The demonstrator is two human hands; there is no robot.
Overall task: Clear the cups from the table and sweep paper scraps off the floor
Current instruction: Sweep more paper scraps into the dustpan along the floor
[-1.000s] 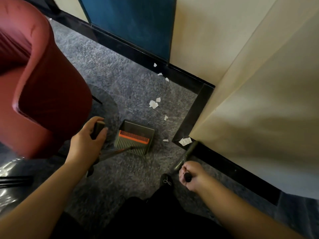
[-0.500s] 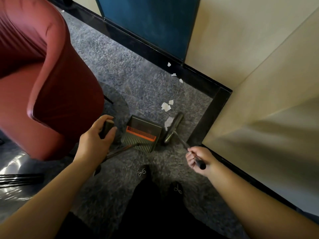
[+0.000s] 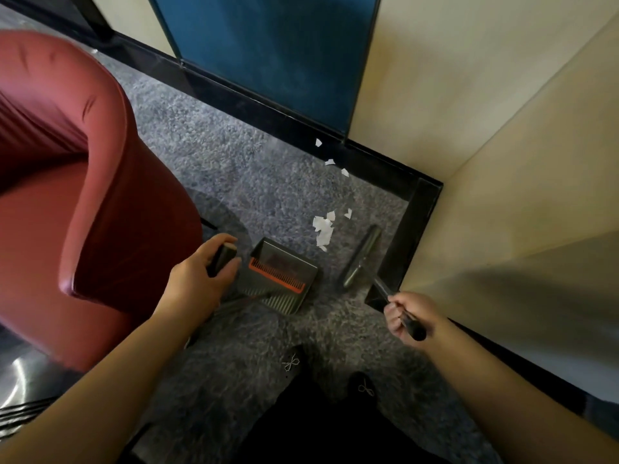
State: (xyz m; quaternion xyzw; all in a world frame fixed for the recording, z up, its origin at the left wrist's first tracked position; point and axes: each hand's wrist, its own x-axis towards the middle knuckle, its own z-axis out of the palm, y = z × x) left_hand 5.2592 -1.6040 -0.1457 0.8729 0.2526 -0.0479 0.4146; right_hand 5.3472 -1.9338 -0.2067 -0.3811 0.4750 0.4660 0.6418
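Gripping broom handle (image 3: 405,321), right hand (image 3: 410,314); left hand (image 3: 197,279) dustpan handle (image 3: 221,259).

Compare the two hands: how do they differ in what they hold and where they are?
The left hand grips the dustpan handle beside the red chair; the right hand grips the thin broom handle near the wall corner. The left sits farther forward than the right. Both curl round a dark handle.

The left hand (image 3: 197,279) gripped the dustpan's handle (image 3: 221,259), the dustpan (image 3: 281,279) just beyond it on grey carpet (image 3: 234,182). The right hand (image 3: 407,316) held the broom (image 3: 361,256), whose head lay ahead, beside paper scraps (image 3: 323,229).
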